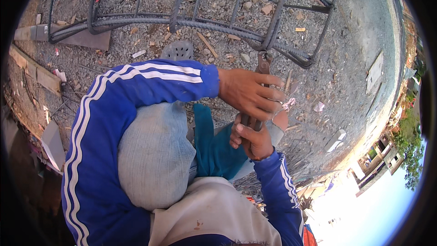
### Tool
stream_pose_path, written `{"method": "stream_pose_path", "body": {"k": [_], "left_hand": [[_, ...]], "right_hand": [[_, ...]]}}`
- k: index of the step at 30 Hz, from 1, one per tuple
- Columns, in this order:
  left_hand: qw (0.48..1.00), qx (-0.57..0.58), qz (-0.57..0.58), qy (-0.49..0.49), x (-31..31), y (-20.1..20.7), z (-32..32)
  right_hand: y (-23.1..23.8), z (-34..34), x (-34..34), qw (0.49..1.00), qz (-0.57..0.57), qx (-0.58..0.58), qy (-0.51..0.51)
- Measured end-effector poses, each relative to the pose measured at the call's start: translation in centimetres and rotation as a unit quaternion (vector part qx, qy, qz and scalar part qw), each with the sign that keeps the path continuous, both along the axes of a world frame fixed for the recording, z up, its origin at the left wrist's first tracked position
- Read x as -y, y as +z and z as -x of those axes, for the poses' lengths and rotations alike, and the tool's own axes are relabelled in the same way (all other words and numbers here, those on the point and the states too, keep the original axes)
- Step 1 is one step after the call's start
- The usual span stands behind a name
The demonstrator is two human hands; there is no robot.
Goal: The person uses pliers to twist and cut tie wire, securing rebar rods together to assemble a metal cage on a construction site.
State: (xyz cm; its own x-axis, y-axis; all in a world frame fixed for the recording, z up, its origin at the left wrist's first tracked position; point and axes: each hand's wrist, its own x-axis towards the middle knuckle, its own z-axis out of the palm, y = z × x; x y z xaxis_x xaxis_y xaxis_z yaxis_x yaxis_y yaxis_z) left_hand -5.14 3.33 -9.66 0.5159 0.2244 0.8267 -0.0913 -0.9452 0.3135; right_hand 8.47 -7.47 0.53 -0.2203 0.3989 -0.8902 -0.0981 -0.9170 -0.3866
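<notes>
Rusty brown pincers (263, 65) reach up to the lower corner of a rebar cage (218, 26), their jaws at the joint where dark bars meet. My left hand (250, 92) lies across the middle of the pincers, back of the hand up, fingers bent over them; its thumb is hidden. Lower down, my right hand (256, 142) is closed round the ends of the handles, thumb on top. Whether wire sits in the jaws is too small to tell.
Gravel ground (337, 86) is strewn with stones, wood scraps and paper. A grey board (77, 38) lies under the cage's left end, with a wooden plank (36, 69) below it. My jeans-covered knee (154, 155) is close by my left arm. A white block (336, 140) lies at right.
</notes>
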Motion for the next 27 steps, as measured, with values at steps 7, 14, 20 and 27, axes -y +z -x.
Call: {"method": "stream_pose_path", "body": {"k": [7,14,20,27], "left_hand": [[0.993,-0.060,0.074,-0.064,-1.0,2.6,0.1],[0.990,-0.071,0.042,-0.113,-0.7,2.4,0.4],[0.939,-0.253,0.209,-0.102,-0.6,4.1,-2.1],[0.992,-0.112,0.050,-0.031,-1.1,3.3,0.3]], "right_hand": [[4.3,-0.4,-2.9,0.969,0.168,-0.167,-0.074],[1.8,1.3,-1.4,0.971,0.198,-0.115,-0.073],[1.7,0.3,-0.8,0.901,-0.256,0.319,0.143],[1.1,-0.7,0.7,0.957,-0.109,0.228,0.142]]}}
